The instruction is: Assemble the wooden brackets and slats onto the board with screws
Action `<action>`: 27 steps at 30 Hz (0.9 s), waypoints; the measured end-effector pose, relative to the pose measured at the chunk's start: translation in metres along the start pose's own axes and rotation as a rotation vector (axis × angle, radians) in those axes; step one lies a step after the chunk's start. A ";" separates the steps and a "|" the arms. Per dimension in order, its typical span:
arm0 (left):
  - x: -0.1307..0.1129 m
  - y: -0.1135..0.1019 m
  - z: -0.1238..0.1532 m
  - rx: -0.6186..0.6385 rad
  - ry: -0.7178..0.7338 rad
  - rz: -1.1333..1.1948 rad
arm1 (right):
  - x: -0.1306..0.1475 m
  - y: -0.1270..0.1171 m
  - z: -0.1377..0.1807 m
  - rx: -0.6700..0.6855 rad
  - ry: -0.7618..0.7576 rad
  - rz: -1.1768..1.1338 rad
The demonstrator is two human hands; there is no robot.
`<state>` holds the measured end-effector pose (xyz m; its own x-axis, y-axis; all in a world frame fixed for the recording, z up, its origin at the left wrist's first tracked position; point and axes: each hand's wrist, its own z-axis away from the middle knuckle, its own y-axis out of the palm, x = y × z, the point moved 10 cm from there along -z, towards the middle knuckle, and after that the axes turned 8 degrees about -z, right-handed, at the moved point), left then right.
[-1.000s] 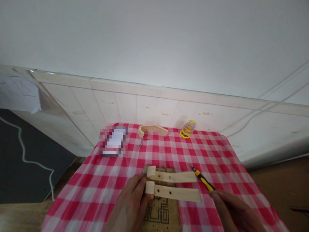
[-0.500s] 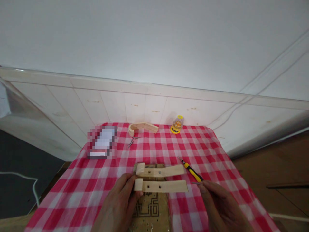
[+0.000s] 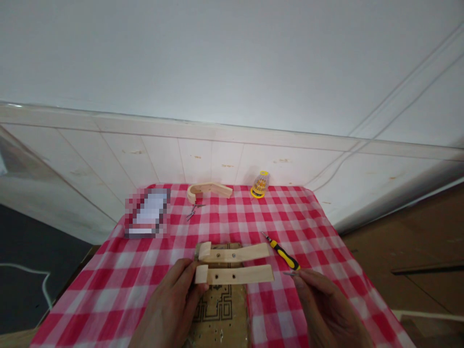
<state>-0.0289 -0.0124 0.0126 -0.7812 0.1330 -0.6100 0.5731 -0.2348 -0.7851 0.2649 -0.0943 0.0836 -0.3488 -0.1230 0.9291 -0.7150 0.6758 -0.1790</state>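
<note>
My left hand (image 3: 172, 297) is closed on the curled left end of the near wooden hook (image 3: 255, 274), a pale bent strip with two dark holes. Beneath it lies a brown board (image 3: 217, 328) printed with black angular lines. Just beyond, a second wooden hook (image 3: 250, 253) rests across the board, with a screw head visible in at least one of its holes. To the right, my right hand (image 3: 326, 299) pinches a small metal screw (image 3: 289, 274) between thumb and fingertips, above the cloth. A yellow and black screwdriver (image 3: 284, 253) lies close to those fingertips, tip pointing away.
Several loose screws (image 3: 191, 212) lie near a third wooden hook (image 3: 213, 187) at the back. A clear, yellow-rimmed bit holder (image 3: 260, 186) stands by the wall. At the left is a blurred phone-like device (image 3: 148, 212). A red checked cloth (image 3: 290, 212) covers the table.
The view has turned slightly right, so everything appears a little further left. Both hands keep their holds on the hook and the screw.
</note>
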 end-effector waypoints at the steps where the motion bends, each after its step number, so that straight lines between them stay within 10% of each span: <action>1: 0.000 0.000 0.000 -0.001 0.000 0.000 | 0.000 0.000 0.000 0.000 -0.007 -0.006; 27: 0.003 0.000 -0.001 -0.021 -0.009 0.016 | 0.011 0.016 0.009 0.136 -0.178 -0.027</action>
<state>-0.0310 -0.0115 0.0110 -0.7743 0.1203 -0.6213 0.5904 -0.2160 -0.7776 0.2439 -0.0915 0.0874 -0.4212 -0.2742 0.8645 -0.7965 0.5678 -0.2080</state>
